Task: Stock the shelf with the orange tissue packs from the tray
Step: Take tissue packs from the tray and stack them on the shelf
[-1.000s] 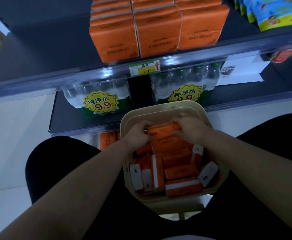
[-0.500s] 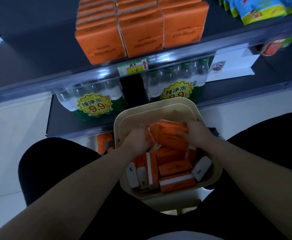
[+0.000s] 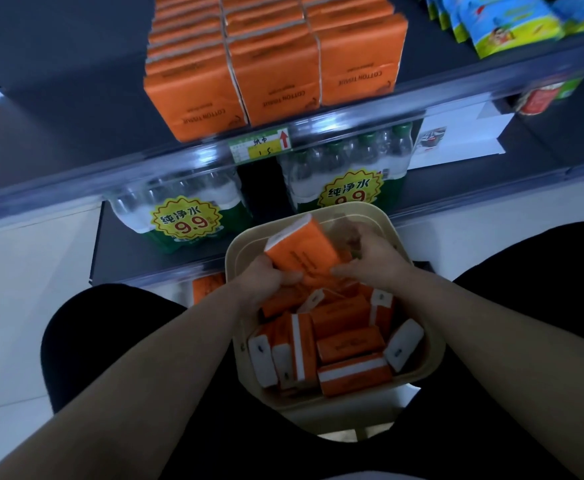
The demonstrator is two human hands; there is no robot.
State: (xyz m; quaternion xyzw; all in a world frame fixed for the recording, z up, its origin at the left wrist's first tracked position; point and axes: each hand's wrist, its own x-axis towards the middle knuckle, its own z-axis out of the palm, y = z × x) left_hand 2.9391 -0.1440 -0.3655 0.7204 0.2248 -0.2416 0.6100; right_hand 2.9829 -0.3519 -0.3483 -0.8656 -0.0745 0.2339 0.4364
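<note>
Here the tilted tissue pack [image 3: 304, 252] sits gripped between left hand [image 3: 266, 284] and right hand [image 3: 370, 258].

Both hands [image 3: 321, 271] gripping orange tissue pack [image 3: 302, 252] above tray [image 3: 418, 370], shelf [image 3: 93, 174] behind

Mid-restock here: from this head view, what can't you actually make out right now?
All head view.
- Whether the lifted tissue pack is one or a stack: left hand and right hand cover its underside.
- Tray floor: buried under loose packs.
- Price tag print: too small, blurred.
- Blue-yellow bags: cut off by the top edge.
- Orange item beneath the lower shelf: mostly hidden by shelf edge and tray.
</note>
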